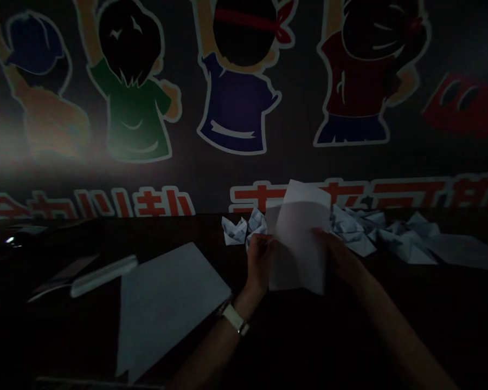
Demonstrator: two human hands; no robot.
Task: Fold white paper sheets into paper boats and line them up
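A white sheet of paper (pixel 299 244), folded or creased so that a second layer shows at its left, is held up above the dark table. My left hand (pixel 261 257) pinches its left edge, fingers closed; a light-strapped watch is on that wrist. At the right edge, my right hand (pixel 336 250) grips the paper, its fingertips partly lost in shadow. Behind the paper stand small folded paper shapes (pixel 233 230), some of them hidden by it. More folded paper pieces (pixel 409 241) lie in a cluster to the right.
A stack of white paper (pixel 171 303) lies left of my hands. Beyond it are a long pale object (pixel 104 275) and dark items I cannot make out. One flat sheet (pixel 469 251) rests at the far right. A wall with painted cartoon figures (pixel 239 108) rises behind the table.
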